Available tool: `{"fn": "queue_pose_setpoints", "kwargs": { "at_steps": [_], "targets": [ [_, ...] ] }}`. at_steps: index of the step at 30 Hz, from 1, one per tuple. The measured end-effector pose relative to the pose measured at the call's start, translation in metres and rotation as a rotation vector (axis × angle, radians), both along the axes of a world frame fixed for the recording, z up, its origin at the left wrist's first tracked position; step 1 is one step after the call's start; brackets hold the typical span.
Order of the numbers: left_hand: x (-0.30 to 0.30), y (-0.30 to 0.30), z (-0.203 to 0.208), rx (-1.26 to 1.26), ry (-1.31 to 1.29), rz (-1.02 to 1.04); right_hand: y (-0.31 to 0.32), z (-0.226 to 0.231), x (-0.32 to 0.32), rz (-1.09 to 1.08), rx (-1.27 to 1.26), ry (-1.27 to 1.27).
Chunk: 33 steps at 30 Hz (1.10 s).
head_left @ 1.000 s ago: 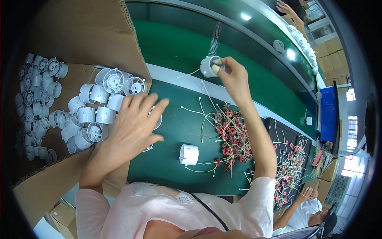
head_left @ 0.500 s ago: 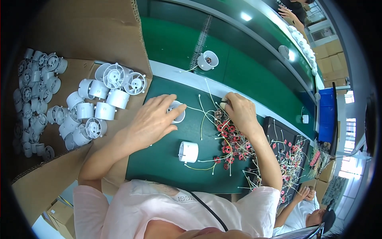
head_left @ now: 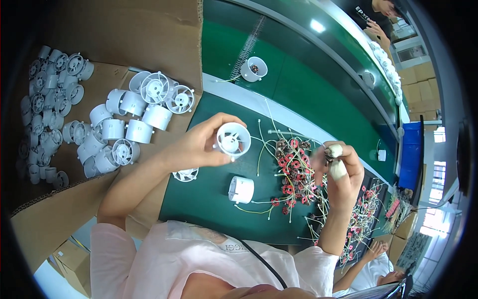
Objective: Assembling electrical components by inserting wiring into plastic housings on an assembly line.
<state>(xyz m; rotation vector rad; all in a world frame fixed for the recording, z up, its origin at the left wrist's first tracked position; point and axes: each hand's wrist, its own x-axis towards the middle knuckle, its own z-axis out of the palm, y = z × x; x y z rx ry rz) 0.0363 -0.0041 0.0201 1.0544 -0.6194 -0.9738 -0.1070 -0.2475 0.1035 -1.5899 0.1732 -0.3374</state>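
Gripped by its wall between thumb and fingers of the left hand (head_left: 198, 145), toward the left edge of the green bench (head_left: 211, 209): a white housing (head_left: 233, 141), open mouth turned to the viewer, short axis roughly along the line of sight, spokes visible inside. Pinched in the pale-covered fingertips of the right hand (head_left: 344, 180), toward the bench's right side: a small dark part (head_left: 328, 156), too blurred for any telling of its long axis. Well apart from the gripped housing, to its right and slightly closer to the near edge; left palm on the opposite side, mouth uncovered. Between the two hands, a heap of red coils (head_left: 294, 172) with pale wires. Toward the near edge, a second housing (head_left: 243, 190) on its side, opening to the left; at the left edge, a spoked housing (head_left: 186, 175) just beside the left forearm. Beyond the far edge, on the green conveyor (head_left: 298, 89), a wired cup (head_left: 254, 70) with something dark inside.
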Motion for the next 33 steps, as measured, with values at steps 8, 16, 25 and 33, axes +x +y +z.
{"fn": "queue_pose_setpoints", "kwargs": {
  "at_steps": [8, 16, 25, 33],
  "targets": [
    [-0.008, -0.006, 0.009, 0.202, -0.394, 0.259, 0.023, -0.001, 0.005, 0.175, 0.113, -0.154],
    [-0.004, -0.003, 0.008, 0.213, -0.518, 0.281, 0.026, -0.026, 0.021, 0.344, 0.19, -0.098],
    [-0.006, -0.004, 0.009, 0.227, -0.581, 0.3, 0.031, -0.029, 0.022, 0.24, 0.135, 0.052],
    [-0.009, -0.004, 0.005, 0.266, -0.664, 0.361, 0.036, -0.015, 0.012, 0.277, -0.095, 0.188]
  ]
}}
